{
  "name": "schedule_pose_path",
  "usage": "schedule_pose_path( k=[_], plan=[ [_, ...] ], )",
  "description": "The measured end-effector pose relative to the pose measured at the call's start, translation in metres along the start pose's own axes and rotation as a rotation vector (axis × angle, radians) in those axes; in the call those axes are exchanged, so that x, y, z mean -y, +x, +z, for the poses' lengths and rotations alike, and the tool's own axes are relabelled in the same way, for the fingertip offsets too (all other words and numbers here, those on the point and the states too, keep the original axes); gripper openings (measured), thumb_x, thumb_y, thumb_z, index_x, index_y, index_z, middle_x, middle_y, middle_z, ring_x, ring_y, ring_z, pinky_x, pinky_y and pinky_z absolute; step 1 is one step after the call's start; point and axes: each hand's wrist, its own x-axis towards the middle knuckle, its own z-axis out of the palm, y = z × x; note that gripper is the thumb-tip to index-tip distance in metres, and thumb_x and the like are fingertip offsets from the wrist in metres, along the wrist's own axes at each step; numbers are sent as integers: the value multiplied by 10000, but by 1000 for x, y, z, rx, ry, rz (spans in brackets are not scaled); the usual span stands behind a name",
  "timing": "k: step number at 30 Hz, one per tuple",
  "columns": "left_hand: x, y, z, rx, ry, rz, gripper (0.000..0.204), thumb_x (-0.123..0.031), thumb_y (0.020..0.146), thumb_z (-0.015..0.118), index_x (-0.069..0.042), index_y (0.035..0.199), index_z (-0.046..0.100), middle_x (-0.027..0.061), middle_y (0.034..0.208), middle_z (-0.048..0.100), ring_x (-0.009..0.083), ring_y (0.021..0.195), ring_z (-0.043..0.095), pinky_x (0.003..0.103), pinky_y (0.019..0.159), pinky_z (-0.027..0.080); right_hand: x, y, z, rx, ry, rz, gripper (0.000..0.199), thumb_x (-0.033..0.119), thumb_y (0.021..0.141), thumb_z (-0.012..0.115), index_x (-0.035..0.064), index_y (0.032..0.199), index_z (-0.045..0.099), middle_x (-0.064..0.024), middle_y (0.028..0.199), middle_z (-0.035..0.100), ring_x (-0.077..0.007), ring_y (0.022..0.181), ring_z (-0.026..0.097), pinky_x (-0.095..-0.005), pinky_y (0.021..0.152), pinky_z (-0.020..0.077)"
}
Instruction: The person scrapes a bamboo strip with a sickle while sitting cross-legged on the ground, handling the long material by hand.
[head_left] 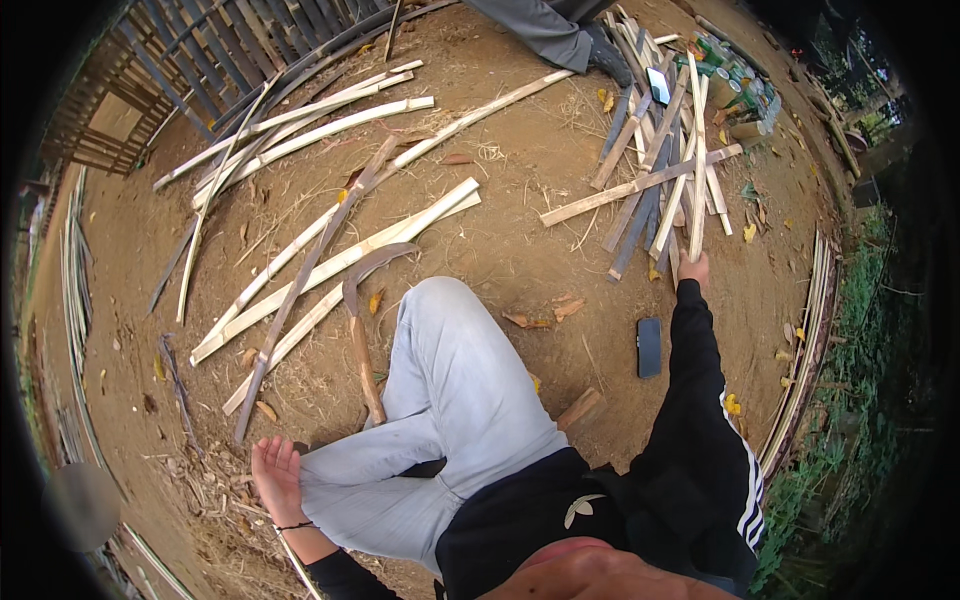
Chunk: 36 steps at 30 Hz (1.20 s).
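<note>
My right hand (692,268) is closed around the near end of a pale bamboo strip (697,165), which reaches away over a crossed pile of strips (640,215). Beside my bent knee, my left hand (275,478) rests palm up with fingers stretched out and nothing in it. A curved-blade sickle (362,345) with a wooden handle lies against my shin, its blade over more strips. To its left are several long split bamboo strips (330,265), pale and dark, on the dirt. A dark phone (649,348) lies on the ground next to my right forearm.
Another person's leg and dark shoe (605,58) are at the top, by the pile. A second phone (658,86) rests on the pile, near green glass bottles (735,80). A slatted fence (205,60) stands far left. A short wood piece (580,408) lies by my hip.
</note>
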Motion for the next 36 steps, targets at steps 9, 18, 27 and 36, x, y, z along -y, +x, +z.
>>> schedule_pose_path(
  k=[9,18,27,36],
  plan=[
    [-8,9,37,25,105,-38,342,-355,962,501,-73,1155,518,66,1073,613,184,906,619,326,740,519,28,51,56,78,-104,78,716,412,762,743,-19,1282,504,-204,1256,567,-346,1173,534,-422,984,426],
    [-9,-2,18,-336,1128,673,218,-256,930,546,-56,1000,597,93,960,631,249,873,597,357,737,468,144,-58,121,94,-215,-305,703,417,766,705,246,1367,382,-142,1373,354,-382,1223,376,-585,971,324],
    [7,4,-17,-599,1583,564,335,-357,879,576,-58,1024,615,144,1010,614,340,975,561,461,809,450,343,-300,158,975,305,-1256,341,261,835,641,58,1106,602,-174,1088,600,-344,992,587,-414,860,468],
    [1,-1,-21,-528,1427,627,257,-309,880,572,-69,857,658,98,894,637,298,895,586,430,749,452,358,-539,115,797,-66,-1923,170,161,821,582,132,987,605,-86,1023,562,-279,1014,569,-438,810,483]
  ],
)
